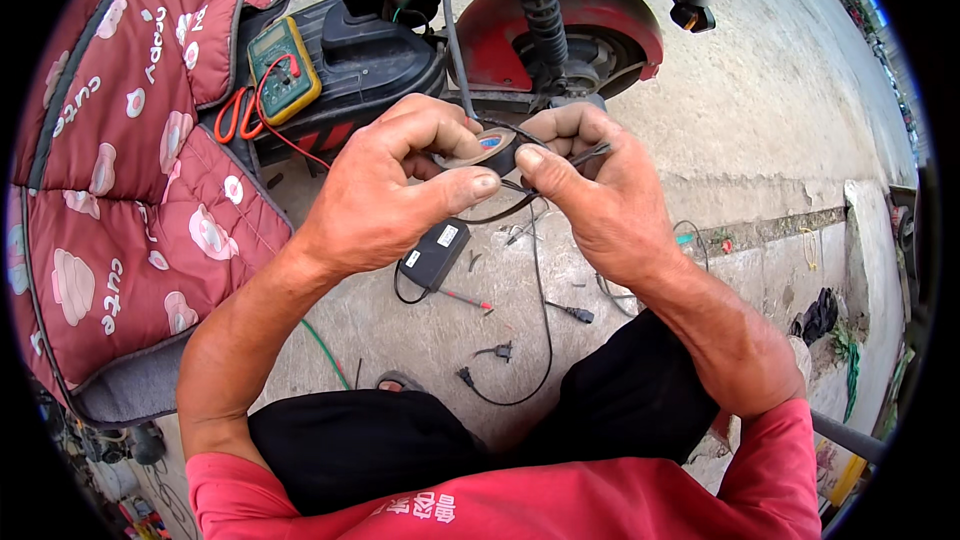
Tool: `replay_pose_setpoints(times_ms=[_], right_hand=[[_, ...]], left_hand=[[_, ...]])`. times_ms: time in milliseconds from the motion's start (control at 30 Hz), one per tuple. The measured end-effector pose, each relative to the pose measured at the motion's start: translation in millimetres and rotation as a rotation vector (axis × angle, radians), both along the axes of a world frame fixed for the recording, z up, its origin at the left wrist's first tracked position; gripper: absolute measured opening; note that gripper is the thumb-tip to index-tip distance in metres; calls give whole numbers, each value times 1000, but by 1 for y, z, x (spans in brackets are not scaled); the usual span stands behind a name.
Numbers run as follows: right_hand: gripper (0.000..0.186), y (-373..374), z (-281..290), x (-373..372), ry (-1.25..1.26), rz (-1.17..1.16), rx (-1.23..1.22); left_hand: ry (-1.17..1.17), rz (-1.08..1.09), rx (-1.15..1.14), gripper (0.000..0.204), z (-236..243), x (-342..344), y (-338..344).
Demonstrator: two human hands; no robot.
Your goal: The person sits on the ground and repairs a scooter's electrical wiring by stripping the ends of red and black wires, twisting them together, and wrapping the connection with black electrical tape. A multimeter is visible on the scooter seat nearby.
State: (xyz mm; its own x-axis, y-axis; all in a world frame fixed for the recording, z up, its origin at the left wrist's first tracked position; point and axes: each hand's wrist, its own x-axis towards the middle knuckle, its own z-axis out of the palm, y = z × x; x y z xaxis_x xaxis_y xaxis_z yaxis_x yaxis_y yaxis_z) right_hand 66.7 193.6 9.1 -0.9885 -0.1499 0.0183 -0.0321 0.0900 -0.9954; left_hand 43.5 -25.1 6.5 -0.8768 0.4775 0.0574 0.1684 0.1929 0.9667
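In front of the electric scooter, my two hands come together at chest height. My left hand (390, 185) is closed around a roll of black electrical tape (503, 158), its fingers at the roll's near side and hole. Between thumb and fingers, my right hand (605, 195) pinches a thin black cable (500, 214), whose end sticks out past the index finger. The right thumb tip lies against or very close to the tape roll. Whether tape is stuck to the cable is hidden by the fingers. A grey cable (452, 30) runs down from the scooter to behind my hands.
The scooter's red rear wheel (640, 35) and shock absorber (541, 15) stand ahead. A multimeter (284, 70) with red leads rests on the footboard. At left hangs a padded red cover (130, 210). A black charger (434, 254), a test probe (468, 299) and a plug (574, 314) lie on the concrete.
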Motion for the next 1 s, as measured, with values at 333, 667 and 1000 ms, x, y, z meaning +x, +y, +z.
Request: replay_pose_setpoints(times_ms=[333,667,1000], right_hand=[[25,-3,1,-1,21,-28,-52],[38,3,-4,-9,-203,11,-132],[63,6,0,-10,-268,135,-94]], left_hand=[[-130,224,113,52,-4,1,19],[-9,169,132,34,-21,-2,16],[59,66,142,40,-24,2,13]])
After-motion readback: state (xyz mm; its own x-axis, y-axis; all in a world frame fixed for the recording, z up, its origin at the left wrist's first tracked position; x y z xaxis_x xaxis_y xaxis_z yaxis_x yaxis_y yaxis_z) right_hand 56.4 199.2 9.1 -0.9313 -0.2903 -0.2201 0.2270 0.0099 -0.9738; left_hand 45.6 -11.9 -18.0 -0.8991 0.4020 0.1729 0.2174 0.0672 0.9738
